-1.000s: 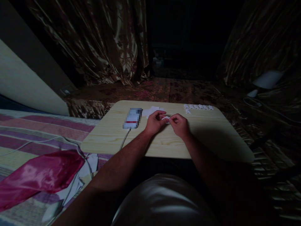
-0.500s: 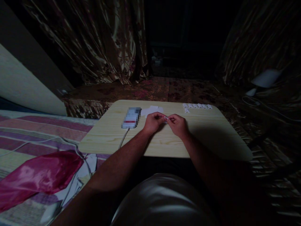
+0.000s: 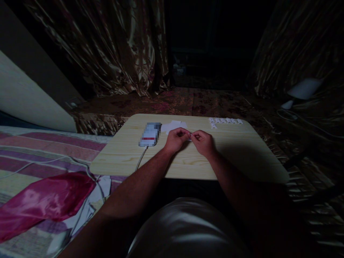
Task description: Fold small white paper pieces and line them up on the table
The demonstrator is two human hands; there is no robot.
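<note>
My left hand [image 3: 176, 139] and my right hand [image 3: 204, 142] meet over the middle of a light wooden lap table [image 3: 242, 157]. Both pinch a small white folded paper piece [image 3: 190, 135] between their fingertips, and most of it is hidden by the fingers. Just behind the hands lie a few loose white paper slips [image 3: 174, 125]. A row of several small folded white paper pieces [image 3: 225, 122] sits along the table's far right edge. A blurred phone-like device [image 3: 149, 135] with a cable lies to the left of my left hand.
A striped bedcover [image 3: 48, 152] lies at the left with a shiny pink plastic bag [image 3: 45, 197] and white cables on it. Dark patterned curtains [image 3: 107, 46] hang behind. A white lamp-like object [image 3: 303, 89] sits at the right. The room is very dim.
My hands have closed tighter over the paper piece, so less of it shows. The view has shifted slightly; nothing else on the table moved.
</note>
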